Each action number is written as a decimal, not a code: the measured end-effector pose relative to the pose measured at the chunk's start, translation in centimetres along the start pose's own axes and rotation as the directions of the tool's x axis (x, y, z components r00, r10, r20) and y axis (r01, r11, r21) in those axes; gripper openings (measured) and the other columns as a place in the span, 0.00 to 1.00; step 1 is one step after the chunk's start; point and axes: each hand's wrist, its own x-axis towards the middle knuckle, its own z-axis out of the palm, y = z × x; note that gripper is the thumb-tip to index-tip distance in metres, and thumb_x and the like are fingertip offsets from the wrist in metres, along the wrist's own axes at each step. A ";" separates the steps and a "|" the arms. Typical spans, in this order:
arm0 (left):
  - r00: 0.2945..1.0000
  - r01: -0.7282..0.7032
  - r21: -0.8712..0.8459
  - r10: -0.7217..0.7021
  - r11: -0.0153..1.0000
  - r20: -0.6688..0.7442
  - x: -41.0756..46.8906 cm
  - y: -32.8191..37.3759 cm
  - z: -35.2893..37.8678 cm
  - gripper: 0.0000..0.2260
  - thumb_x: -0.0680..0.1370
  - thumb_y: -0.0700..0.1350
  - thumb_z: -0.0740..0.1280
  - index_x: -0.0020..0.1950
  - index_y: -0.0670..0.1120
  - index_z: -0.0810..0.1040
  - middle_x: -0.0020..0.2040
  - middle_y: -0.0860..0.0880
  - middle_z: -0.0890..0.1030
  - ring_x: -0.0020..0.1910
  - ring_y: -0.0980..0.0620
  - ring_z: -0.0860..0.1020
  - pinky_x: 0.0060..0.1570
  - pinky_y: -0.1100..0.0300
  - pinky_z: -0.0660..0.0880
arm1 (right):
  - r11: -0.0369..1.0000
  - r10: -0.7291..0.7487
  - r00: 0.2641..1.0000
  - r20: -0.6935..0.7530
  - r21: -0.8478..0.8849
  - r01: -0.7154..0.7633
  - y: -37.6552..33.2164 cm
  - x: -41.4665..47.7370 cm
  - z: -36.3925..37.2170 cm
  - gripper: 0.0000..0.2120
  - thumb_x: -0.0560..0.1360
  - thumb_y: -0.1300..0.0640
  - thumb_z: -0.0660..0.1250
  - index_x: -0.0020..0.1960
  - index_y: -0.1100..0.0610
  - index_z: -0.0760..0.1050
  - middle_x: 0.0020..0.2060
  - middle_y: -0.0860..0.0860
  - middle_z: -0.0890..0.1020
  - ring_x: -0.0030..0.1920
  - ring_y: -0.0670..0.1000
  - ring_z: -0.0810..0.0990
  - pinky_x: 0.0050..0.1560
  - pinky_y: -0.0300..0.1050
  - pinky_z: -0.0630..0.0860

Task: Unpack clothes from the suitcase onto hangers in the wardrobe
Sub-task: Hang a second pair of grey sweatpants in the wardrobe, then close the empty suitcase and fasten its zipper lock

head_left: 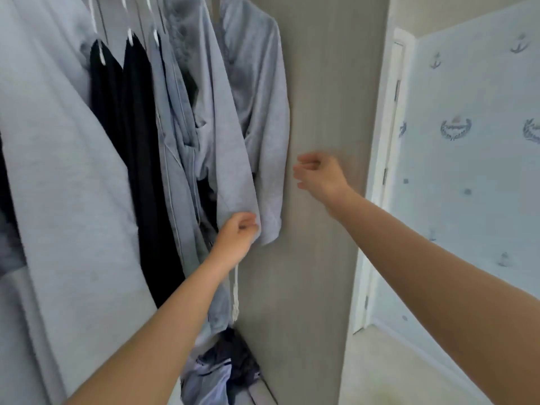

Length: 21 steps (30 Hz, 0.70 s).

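1. The grey hoodie [222, 141] is on the rail at the right end of the wardrobe, close to the side panel [321, 83]. More grey fabric hangs just beside it, and we can't tell whether that's the same garment or a second one.
2. Our left hand [236, 232] has its fingers curled in on the hoodie's bottom hem, pinching it. We'd guess it's tugging the hem straight.
3. Our right hand [318, 173] hovers in front of the panel with the fingers loosely curled, holding nothing and touching no cloth.
4. Further left on white hangers [130, 36] are a light blue shirt [172, 171], two black garments [140, 141] and a big grey garment [58, 156]. So a fair chunk of the hanging looks done.
5. A crumpled pile of clothes [222, 363] sits on the wardrobe floor. We don't know if it belongs to this job.
6. The suitcase isn't in view, so we honestly can't say how much is left to unpack. Our guess is this piece just needs smoothing, then it's back to the case.
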 end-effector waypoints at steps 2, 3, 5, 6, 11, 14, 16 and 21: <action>1.000 0.026 0.030 -0.026 0.999 -0.014 -4.2 -1.1 1.9 0.12 0.80 0.41 0.62 0.63 0.47 0.76 0.57 0.52 0.78 0.51 0.56 0.76 0.47 0.67 0.70 | 0.998 0.062 0.996 0.067 0.010 -0.063 2.7 -4.2 -1.3 0.10 0.74 0.62 0.66 0.54 0.55 0.74 0.48 0.53 0.80 0.51 0.55 0.81 0.57 0.56 0.78; 0.999 0.036 0.039 -0.035 0.999 -0.016 -5.9 -1.8 2.6 0.11 0.80 0.41 0.62 0.61 0.47 0.77 0.55 0.52 0.79 0.50 0.57 0.77 0.45 0.69 0.70 | 0.996 0.091 0.991 0.101 0.014 -0.092 3.9 -5.9 -1.8 0.09 0.74 0.62 0.66 0.53 0.55 0.75 0.48 0.54 0.80 0.49 0.55 0.81 0.56 0.56 0.79; 0.998 0.056 0.061 -0.056 0.997 0.002 -9.8 -3.6 4.7 0.09 0.80 0.40 0.62 0.58 0.47 0.78 0.52 0.52 0.80 0.51 0.56 0.78 0.44 0.72 0.70 | 0.987 0.160 0.972 0.173 -0.009 -0.161 6.3 -10.3 -3.2 0.06 0.74 0.62 0.66 0.50 0.55 0.76 0.44 0.53 0.81 0.44 0.54 0.81 0.51 0.54 0.79; 0.998 0.055 0.083 -0.056 0.995 0.015 -11.5 -4.3 5.6 0.08 0.80 0.40 0.63 0.57 0.47 0.78 0.51 0.52 0.80 0.50 0.56 0.78 0.45 0.71 0.71 | 0.983 0.185 0.962 0.203 -0.034 -0.182 7.5 -12.3 -3.9 0.05 0.75 0.62 0.66 0.49 0.55 0.77 0.41 0.53 0.81 0.43 0.53 0.81 0.48 0.52 0.79; 0.980 0.096 0.154 -0.121 0.983 0.159 -20.8 -8.5 11.6 0.08 0.79 0.39 0.64 0.50 0.51 0.79 0.47 0.53 0.83 0.45 0.62 0.79 0.49 0.63 0.74 | 0.925 0.294 0.920 0.261 -0.319 -0.205 15.4 -22.9 -9.7 0.08 0.76 0.61 0.63 0.50 0.53 0.80 0.44 0.44 0.81 0.38 0.45 0.78 0.39 0.35 0.71; 0.940 0.142 0.186 -0.191 0.972 0.282 -25.7 -11.5 15.8 0.10 0.79 0.40 0.64 0.48 0.56 0.78 0.47 0.52 0.83 0.48 0.55 0.81 0.52 0.57 0.76 | 0.832 0.462 0.854 0.237 -0.450 -0.325 21.2 -28.5 -14.9 0.11 0.77 0.61 0.61 0.53 0.52 0.80 0.52 0.43 0.80 0.46 0.45 0.78 0.47 0.35 0.70; 0.893 0.183 0.212 -0.253 0.960 0.372 -28.6 -13.1 18.9 0.07 0.80 0.43 0.64 0.52 0.54 0.78 0.49 0.53 0.83 0.50 0.57 0.80 0.49 0.64 0.74 | 0.763 0.563 0.807 0.179 -0.489 -0.423 25.0 -32.5 -18.7 0.11 0.77 0.61 0.61 0.55 0.53 0.79 0.57 0.45 0.79 0.53 0.47 0.78 0.51 0.36 0.70; 0.713 0.296 0.287 -0.411 0.911 0.569 -33.7 -17.4 27.9 0.06 0.80 0.45 0.63 0.53 0.55 0.77 0.52 0.53 0.81 0.54 0.54 0.78 0.48 0.65 0.72 | 0.559 0.765 0.644 -0.009 -0.487 -0.671 33.2 -42.2 -26.9 0.14 0.78 0.60 0.59 0.60 0.53 0.78 0.57 0.48 0.79 0.51 0.47 0.78 0.50 0.36 0.70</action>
